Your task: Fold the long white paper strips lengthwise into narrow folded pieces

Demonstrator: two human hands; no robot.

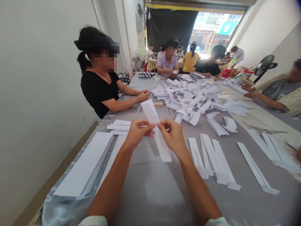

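Observation:
A long white paper strip point(162, 147) is held up above the grey table point(152, 191), running from far left to near right. My left hand point(138, 131) pinches its left edge near the middle, fingers closed. From the other side, my right hand point(172, 135) pinches the same strip. The strip's upper end point(150, 111) looks folded lengthwise.
A stack of flat white sheets point(87, 164) lies at the near left. Folded strips point(216, 160) lie to the right of my hands. A big heap of folded paper pieces point(195, 99) fills the table's middle. Several other people sit around the table, one in black point(101, 88) at the left.

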